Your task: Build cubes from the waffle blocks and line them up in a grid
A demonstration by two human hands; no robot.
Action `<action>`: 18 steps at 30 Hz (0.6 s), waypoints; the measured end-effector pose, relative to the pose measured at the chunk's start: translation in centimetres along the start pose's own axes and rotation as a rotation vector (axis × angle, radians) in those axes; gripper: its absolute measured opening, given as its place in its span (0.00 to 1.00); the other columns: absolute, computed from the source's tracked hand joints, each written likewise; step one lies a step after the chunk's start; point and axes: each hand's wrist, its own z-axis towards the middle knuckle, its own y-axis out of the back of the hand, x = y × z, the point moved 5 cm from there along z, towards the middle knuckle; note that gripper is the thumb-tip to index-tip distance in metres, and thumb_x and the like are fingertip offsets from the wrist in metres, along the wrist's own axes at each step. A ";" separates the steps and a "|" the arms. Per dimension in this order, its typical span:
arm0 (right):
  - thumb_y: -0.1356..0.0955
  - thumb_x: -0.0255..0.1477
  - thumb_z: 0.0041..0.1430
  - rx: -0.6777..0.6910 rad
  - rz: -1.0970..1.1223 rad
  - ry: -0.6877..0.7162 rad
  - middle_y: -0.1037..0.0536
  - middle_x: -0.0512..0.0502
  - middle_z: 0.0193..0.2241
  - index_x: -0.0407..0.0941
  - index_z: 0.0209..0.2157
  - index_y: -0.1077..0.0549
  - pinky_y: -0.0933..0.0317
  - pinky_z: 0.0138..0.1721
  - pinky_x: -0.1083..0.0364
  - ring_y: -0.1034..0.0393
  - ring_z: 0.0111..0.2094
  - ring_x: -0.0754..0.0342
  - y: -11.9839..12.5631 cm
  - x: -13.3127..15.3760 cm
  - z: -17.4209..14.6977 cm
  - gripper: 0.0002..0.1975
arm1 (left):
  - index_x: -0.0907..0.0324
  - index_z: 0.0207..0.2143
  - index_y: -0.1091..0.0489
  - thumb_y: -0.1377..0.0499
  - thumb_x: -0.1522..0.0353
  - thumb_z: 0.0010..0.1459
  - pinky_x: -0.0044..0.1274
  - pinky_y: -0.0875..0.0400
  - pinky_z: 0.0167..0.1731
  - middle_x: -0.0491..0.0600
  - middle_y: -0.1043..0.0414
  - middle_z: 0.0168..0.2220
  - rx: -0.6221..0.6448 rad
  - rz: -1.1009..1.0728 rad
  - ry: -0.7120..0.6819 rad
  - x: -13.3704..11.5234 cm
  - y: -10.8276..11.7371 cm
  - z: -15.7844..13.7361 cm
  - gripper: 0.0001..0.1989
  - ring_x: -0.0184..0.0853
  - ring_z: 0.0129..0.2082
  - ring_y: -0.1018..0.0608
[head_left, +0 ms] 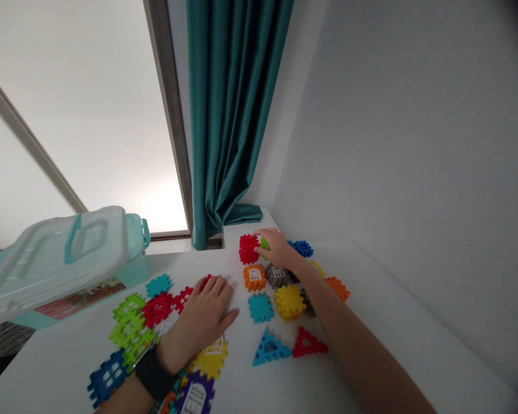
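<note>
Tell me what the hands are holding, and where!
The right hand is at the right side of the red block; gripping can't be told. The left hand lies palm-down, holding nothing visible.

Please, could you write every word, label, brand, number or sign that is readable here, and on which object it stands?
No text can be read with certainty.
Storage box label: coloured picture, too blurred to read.
Orange block, grey block, yellow piece and purple piece: white markings, too small to tell whether they are lettering or only a pattern.
Dark watch: no readable characters.
</note>
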 end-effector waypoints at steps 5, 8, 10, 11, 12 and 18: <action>0.31 0.28 0.59 -0.003 -0.006 -0.009 0.24 0.40 0.51 0.46 0.51 0.27 0.44 0.58 0.41 0.34 0.56 0.42 0.0 0.0 0.0 0.17 | 0.57 0.49 0.31 0.44 0.61 0.64 0.45 0.37 0.57 0.57 0.29 0.53 0.002 -0.003 0.004 0.0 0.1 0.0 0.14 0.50 0.56 0.29; 0.31 0.28 0.59 -0.003 -0.009 -0.010 0.23 0.40 0.51 0.46 0.51 0.27 0.44 0.58 0.41 0.34 0.56 0.42 0.0 0.0 0.0 0.18 | 0.57 0.49 0.32 0.43 0.61 0.63 0.45 0.36 0.57 0.56 0.29 0.53 -0.010 0.001 0.003 0.0 0.1 0.1 0.14 0.50 0.55 0.29; 0.31 0.28 0.58 -0.002 -0.012 -0.009 0.23 0.41 0.51 0.46 0.51 0.27 0.44 0.58 0.41 0.34 0.56 0.42 -0.1 0.0 0.0 0.18 | 0.56 0.49 0.32 0.43 0.61 0.63 0.45 0.36 0.57 0.56 0.29 0.53 -0.008 0.005 0.004 0.0 0.0 0.1 0.14 0.50 0.55 0.29; 0.31 0.28 0.58 0.000 -0.013 -0.008 0.23 0.41 0.51 0.47 0.51 0.27 0.44 0.58 0.41 0.34 0.56 0.42 -0.1 0.0 0.0 0.18 | 0.56 0.49 0.32 0.43 0.61 0.63 0.44 0.36 0.57 0.56 0.29 0.53 -0.005 0.006 0.004 0.0 0.0 0.1 0.14 0.50 0.55 0.29; 0.31 0.28 0.58 0.002 -0.013 -0.008 0.23 0.41 0.51 0.47 0.51 0.27 0.44 0.58 0.41 0.34 0.56 0.42 -0.2 0.0 0.0 0.18 | 0.56 0.49 0.32 0.43 0.61 0.63 0.44 0.36 0.57 0.56 0.29 0.53 -0.003 0.005 0.004 0.0 0.0 0.1 0.14 0.50 0.55 0.29; 0.31 0.28 0.57 0.007 -0.016 -0.009 0.23 0.41 0.52 0.46 0.52 0.27 0.44 0.59 0.41 0.34 0.56 0.42 -0.5 -0.1 0.0 0.20 | 0.56 0.50 0.32 0.43 0.61 0.63 0.45 0.37 0.57 0.57 0.29 0.54 -0.013 -0.017 0.003 0.1 -0.2 0.0 0.15 0.50 0.56 0.29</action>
